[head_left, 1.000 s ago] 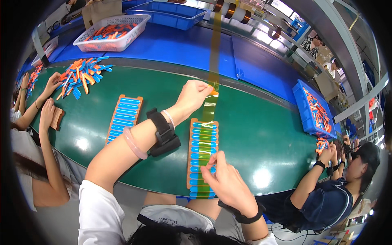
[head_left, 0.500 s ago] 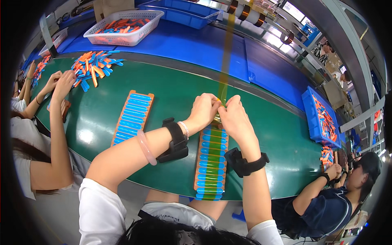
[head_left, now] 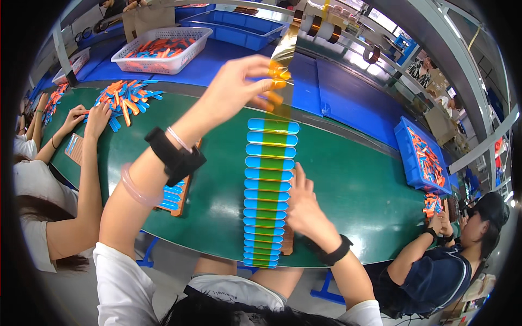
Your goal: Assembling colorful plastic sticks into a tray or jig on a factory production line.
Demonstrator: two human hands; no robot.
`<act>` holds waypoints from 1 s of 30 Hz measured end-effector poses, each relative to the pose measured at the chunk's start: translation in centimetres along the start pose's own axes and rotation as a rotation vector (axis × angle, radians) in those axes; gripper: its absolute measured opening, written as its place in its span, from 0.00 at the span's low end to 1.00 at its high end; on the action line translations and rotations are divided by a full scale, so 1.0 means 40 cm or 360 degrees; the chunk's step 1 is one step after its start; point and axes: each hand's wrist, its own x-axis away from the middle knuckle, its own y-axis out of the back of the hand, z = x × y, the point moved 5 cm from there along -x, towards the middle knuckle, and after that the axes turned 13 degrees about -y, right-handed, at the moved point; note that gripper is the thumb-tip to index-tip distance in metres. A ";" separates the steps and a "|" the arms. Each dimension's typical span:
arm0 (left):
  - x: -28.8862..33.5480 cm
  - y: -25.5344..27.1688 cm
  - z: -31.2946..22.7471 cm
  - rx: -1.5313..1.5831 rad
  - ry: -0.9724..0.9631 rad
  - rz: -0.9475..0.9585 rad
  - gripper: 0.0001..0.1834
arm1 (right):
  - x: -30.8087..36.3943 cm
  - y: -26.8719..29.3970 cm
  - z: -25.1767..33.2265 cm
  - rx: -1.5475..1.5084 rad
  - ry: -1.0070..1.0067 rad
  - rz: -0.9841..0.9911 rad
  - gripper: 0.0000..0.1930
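My left hand [head_left: 236, 87] is raised and closed on the amber tape [head_left: 284, 51], its fingertips looking orange. Hanging below is a row of blue strips [head_left: 272, 151], joined along their middles by the tape and reaching toward the table's near edge. Beneath the row's right side shows a brown slotted board [head_left: 288, 242]. My right hand [head_left: 311, 212] grips this board's right edge, index finger pointing away from me; its thumb is hidden. To the left, a second brown board [head_left: 182, 198] with blue strips lies partly behind my left forearm.
A heap of orange and blue strips [head_left: 128, 98] lies at the far left. Behind the green table [head_left: 375, 179] stand a white basket [head_left: 179, 64] and a blue tub [head_left: 234, 35]. Tape rolls [head_left: 323, 30] hang overhead. Co-workers sit left and right, beside a blue bin [head_left: 405, 157].
My left hand has risen up and left with the tape, and the joined strips have lifted and shifted left off the board. My right hand has left the tape and come down to the board's edge.
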 end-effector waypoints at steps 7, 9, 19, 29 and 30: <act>0.170 -0.106 0.098 0.0976 0.0895 -0.0271 0.16 | 0.006 0.026 0.003 0.0627 0.0029 -0.0092 0.46; 0.248 -0.127 0.115 0.1127 0.1082 -0.0459 0.16 | 0.006 0.058 -0.045 0.0665 -0.0054 -0.0088 0.45; 0.516 -0.120 -0.044 -0.0254 0.0334 -0.0327 0.35 | -0.075 0.199 -0.473 0.0632 -0.0272 -0.0417 0.35; 0.669 0.152 -0.045 -0.1833 0.0643 -0.0126 0.38 | -0.106 0.090 -0.052 -0.0039 0.0200 -0.0239 0.17; 0.663 0.156 -0.039 -0.1727 0.0603 -0.0131 0.35 | -0.111 0.060 -0.014 0.0010 0.0152 -0.0139 0.18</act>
